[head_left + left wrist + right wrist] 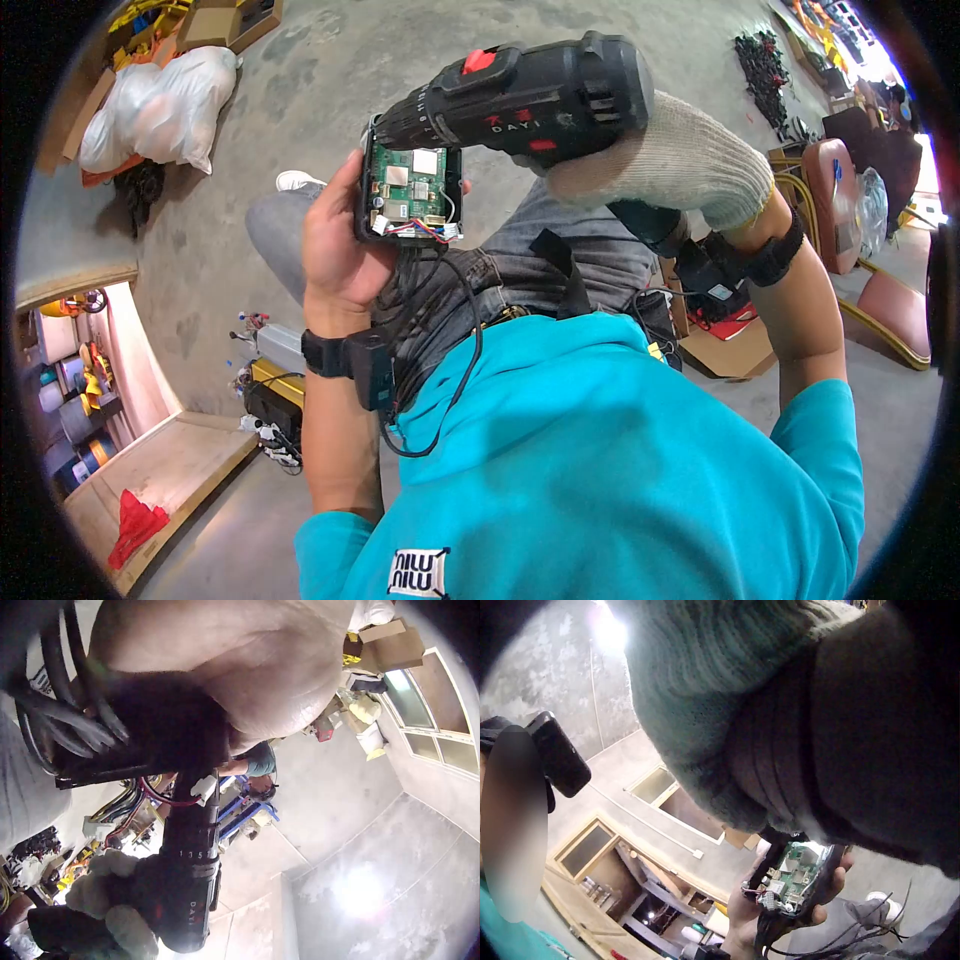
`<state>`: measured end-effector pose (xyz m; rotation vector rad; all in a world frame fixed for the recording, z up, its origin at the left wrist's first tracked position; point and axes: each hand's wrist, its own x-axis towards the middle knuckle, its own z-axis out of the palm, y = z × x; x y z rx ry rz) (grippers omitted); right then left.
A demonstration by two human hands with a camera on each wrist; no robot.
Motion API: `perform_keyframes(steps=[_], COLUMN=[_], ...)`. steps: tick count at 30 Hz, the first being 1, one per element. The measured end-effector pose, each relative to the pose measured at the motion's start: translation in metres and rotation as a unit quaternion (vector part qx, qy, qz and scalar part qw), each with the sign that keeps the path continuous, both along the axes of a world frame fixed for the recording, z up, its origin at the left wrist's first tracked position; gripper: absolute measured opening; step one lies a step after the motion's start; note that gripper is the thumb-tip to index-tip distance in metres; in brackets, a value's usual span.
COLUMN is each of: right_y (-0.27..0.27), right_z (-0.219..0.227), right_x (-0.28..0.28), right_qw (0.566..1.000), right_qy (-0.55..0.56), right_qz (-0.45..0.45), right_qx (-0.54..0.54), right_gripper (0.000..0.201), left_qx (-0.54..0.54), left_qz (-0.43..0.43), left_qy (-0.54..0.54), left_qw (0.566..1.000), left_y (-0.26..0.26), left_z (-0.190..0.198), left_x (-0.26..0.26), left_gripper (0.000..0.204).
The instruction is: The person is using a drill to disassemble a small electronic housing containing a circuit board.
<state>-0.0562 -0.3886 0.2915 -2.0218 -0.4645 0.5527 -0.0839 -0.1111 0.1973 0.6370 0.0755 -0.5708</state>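
– Above the lap [600,250], holds the open case [459,178] fore-and-aft in the left hand [343,235], with fingers curled round!
– And grips the drill [525,105] in the gloved right hand [665,165], crosswise over the case's far end!

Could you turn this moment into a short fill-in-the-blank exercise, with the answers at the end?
1. The right grip, which holds the drill, wears a knitted ____.
2. The left grip holds an open black case with a green ____ inside.
3. The cloth at the head view's lower left is coloured ____.

Missing words: glove; circuit board; red.
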Motion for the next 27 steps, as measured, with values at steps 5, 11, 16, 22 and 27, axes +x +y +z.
perform_keyframes(steps=[5, 11, 16, 22, 27], right_y=[-0.008, -0.007, -0.012, -0.010, -0.012], right_z=[0.003, 0.009, 0.001, 0.006, -0.001], right_x=[-0.006, -0.008, -0.003, -0.006, -0.009], right_qw=[0.999, 0.996, 0.999, 0.998, 0.998], right_qy=[0.029, 0.032, 0.008, 0.055, 0.058], right_qz=[-0.021, -0.037, -0.015, -0.011, -0.013], right_qx=[-0.013, -0.078, -0.041, -0.019, 0.030], right_gripper=[0.033, 0.032, 0.034, 0.036, 0.042], left_qx=[-0.007, 0.009, 0.027, 0.029, 0.029], left_qz=[0.019, 0.014, 0.026, 0.034, 0.039], left_qy=[0.009, -0.005, 0.005, 0.003, -0.009], left_qw=[1.000, 1.000, 0.999, 0.999, 0.999], left_y=[-0.003, -0.002, -0.002, 0.001, 0.005], left_z=[0.002, -0.007, -0.008, -0.012, -0.012], left_x=[-0.002, 0.002, 0.001, 0.004, 0.002], left_gripper=[0.052, 0.045, 0.050, 0.056, 0.057])
